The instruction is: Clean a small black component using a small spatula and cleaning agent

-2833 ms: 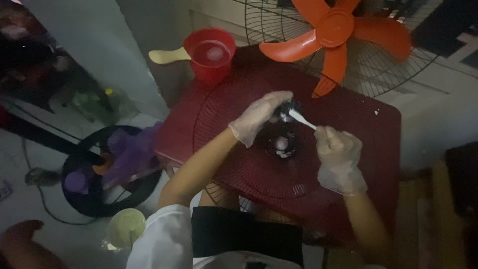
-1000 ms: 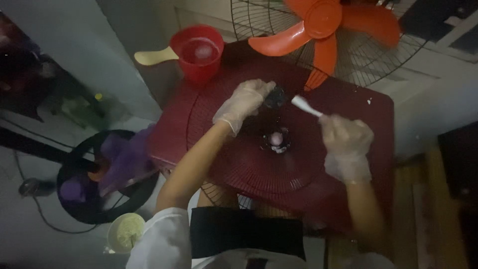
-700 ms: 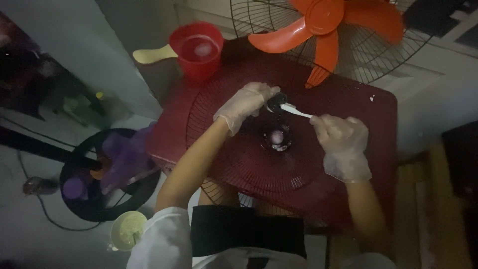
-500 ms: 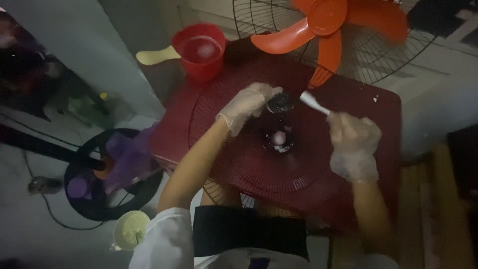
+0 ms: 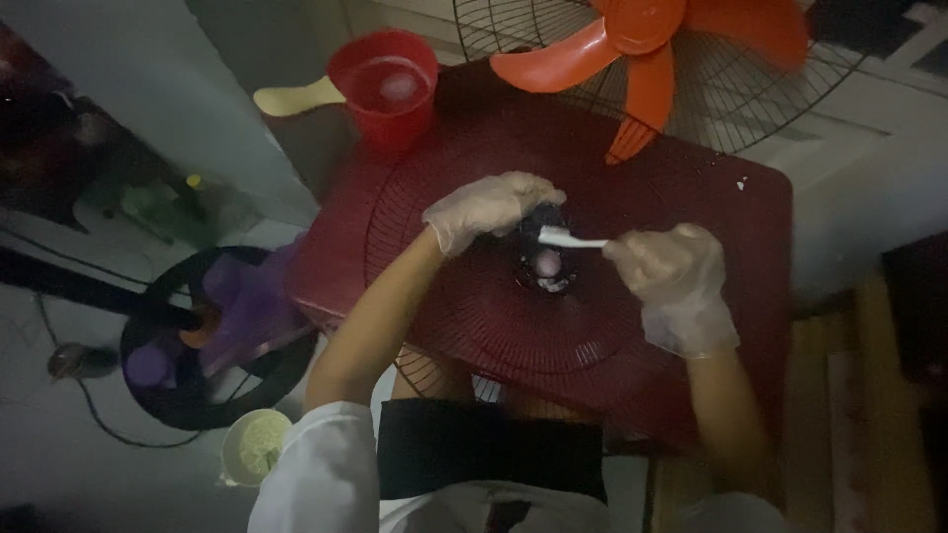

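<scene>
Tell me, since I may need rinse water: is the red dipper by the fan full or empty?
Not empty: the red dipper stands upright on the table's corner with liquid glinting inside; how deep, cannot tell.

I see my translucent whitish gloves [image 5: 491, 205], a white brush [image 5: 570, 240], a dark red wire fan grille [image 5: 464, 286], orange fan blades [image 5: 647, 44] and a red cup [image 5: 383, 87].

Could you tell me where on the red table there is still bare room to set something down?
The red table looks bare along its right side, between the fan guard and the table's right edge. The middle is crowded: left hand, right hand with the white brush. The red scoop fills the far-left corner.
</scene>
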